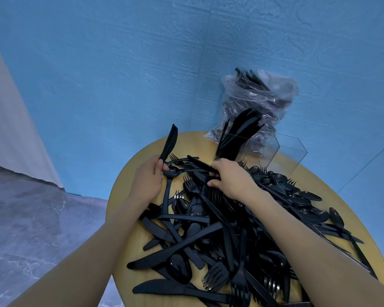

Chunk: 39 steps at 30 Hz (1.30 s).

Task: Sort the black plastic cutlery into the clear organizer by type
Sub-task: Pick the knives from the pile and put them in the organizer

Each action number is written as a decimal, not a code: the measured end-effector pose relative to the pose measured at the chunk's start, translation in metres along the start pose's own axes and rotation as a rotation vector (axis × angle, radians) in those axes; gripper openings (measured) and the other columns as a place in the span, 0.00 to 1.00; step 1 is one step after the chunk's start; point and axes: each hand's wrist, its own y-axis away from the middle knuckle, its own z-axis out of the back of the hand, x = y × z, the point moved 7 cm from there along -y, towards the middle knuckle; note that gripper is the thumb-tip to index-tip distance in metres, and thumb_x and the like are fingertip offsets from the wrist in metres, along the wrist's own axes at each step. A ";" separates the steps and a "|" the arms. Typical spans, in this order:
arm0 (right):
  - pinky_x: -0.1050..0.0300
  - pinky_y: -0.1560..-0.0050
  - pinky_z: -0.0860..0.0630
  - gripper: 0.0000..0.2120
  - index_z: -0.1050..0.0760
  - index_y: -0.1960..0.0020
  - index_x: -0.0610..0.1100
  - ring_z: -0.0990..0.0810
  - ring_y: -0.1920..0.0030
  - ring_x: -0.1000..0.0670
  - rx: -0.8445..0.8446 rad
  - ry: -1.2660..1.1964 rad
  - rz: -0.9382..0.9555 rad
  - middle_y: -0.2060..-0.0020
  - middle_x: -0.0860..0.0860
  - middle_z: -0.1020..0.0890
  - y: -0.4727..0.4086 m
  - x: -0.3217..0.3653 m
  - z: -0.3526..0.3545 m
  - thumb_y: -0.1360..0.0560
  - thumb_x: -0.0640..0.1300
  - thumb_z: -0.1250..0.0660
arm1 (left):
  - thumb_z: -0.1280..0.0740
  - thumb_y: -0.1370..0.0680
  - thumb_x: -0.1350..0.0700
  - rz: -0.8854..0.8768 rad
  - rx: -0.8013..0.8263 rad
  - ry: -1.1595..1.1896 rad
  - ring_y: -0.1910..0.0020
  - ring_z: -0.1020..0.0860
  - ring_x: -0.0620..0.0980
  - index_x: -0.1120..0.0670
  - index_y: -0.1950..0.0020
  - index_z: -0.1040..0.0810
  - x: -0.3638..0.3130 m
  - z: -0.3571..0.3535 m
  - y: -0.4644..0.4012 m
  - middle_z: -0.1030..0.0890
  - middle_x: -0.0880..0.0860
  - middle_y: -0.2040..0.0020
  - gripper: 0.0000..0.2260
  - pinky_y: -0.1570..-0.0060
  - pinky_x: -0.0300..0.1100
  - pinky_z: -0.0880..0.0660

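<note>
A heap of black plastic knives, forks and spoons (220, 229) covers the round wooden table (129, 180). My left hand (148, 180) grips a small bundle of knives (170, 141) by the handles, blades pointing up. My right hand (228, 176) pinches a knife (200, 165) lying at the far side of the heap. The clear organizer (290, 156) stands at the table's back edge. Its left compartment holds several upright knives (239, 134); the right compartment looks empty.
A clear plastic bag (259, 100) with more black cutlery leans against the blue wall behind the organizer. The table's left rim is close to my left hand. A grey floor lies beyond it.
</note>
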 end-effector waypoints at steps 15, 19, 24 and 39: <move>0.62 0.66 0.33 0.05 0.26 0.58 0.43 0.27 0.64 0.52 -0.130 -0.324 -0.058 0.65 0.52 0.25 -0.002 -0.023 0.023 0.24 0.42 0.33 | 0.47 0.17 0.58 -0.023 0.023 -0.061 0.67 0.30 0.45 0.58 0.55 0.25 -0.009 -0.001 0.003 0.28 0.46 0.68 0.14 0.65 0.39 0.34; 0.64 0.65 0.33 0.07 0.27 0.60 0.41 0.28 0.66 0.55 -0.335 -0.494 -0.039 0.67 0.53 0.25 0.009 -0.028 0.054 0.25 0.40 0.32 | 0.47 0.17 0.58 0.005 0.042 -0.005 0.68 0.29 0.46 0.57 0.53 0.25 -0.010 0.000 0.002 0.26 0.49 0.66 0.13 0.63 0.41 0.31; 0.61 0.56 0.28 0.05 0.24 0.58 0.38 0.26 0.64 0.54 -0.531 -0.833 -0.037 0.67 0.53 0.25 0.018 -0.026 0.096 0.26 0.39 0.30 | 0.47 0.17 0.60 -0.027 0.056 0.094 0.66 0.27 0.47 0.54 0.47 0.25 -0.035 0.003 -0.005 0.24 0.50 0.61 0.11 0.56 0.45 0.26; 0.54 0.56 0.26 0.09 0.25 0.64 0.43 0.26 0.66 0.54 -0.608 -1.072 -0.244 0.70 0.53 0.24 0.043 -0.004 0.070 0.30 0.41 0.27 | 0.46 0.17 0.60 -0.001 0.236 0.452 0.62 0.18 0.42 0.51 0.44 0.25 -0.112 -0.035 0.067 0.20 0.54 0.54 0.11 0.62 0.34 0.22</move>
